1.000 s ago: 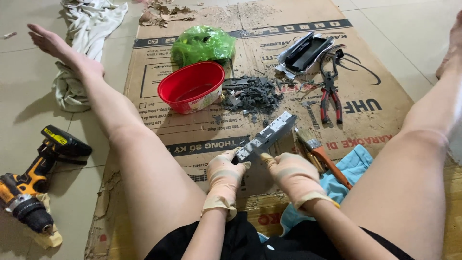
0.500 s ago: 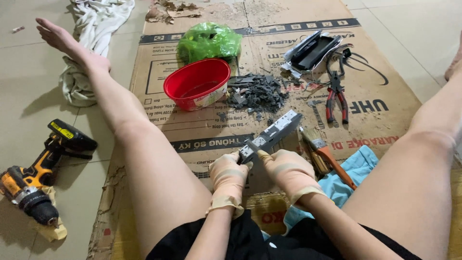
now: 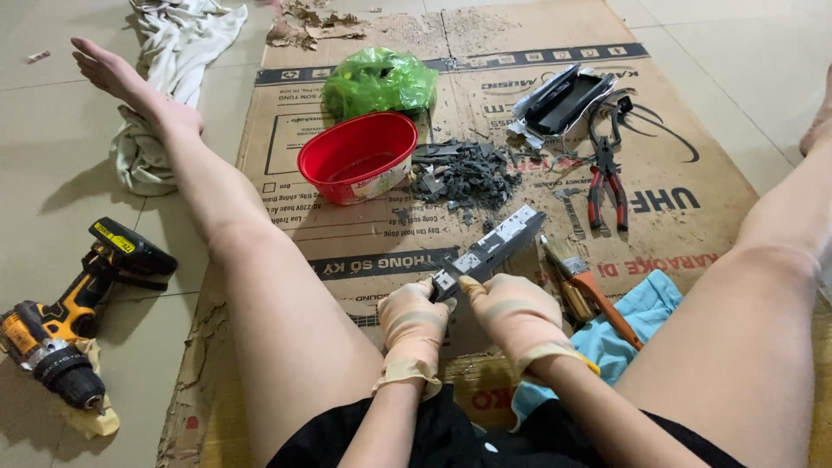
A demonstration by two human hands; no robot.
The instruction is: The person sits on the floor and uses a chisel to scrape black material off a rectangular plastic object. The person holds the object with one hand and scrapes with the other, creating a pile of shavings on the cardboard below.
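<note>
**Both hands on the metal unit**

The left hand [image 3: 414, 322] and right hand [image 3: 515, 314], both gloved, grip the near end of the grey metal unit [image 3: 490, 251]. Its long axis runs away to the right, over the near edge of the cardboard sheet [image 3: 693, 199].

We sit with both legs spread wide, our left leg running out toward ten o'clock and our right toward two o'clock. Our gloved left hand [image 3: 414, 322] and gloved right hand [image 3: 513, 314] meet close together between the thighs, forearms reaching in from six o'clock. Both have fingers curled shut in a grip, thumbs pointing toward twelve o'clock.
</note>
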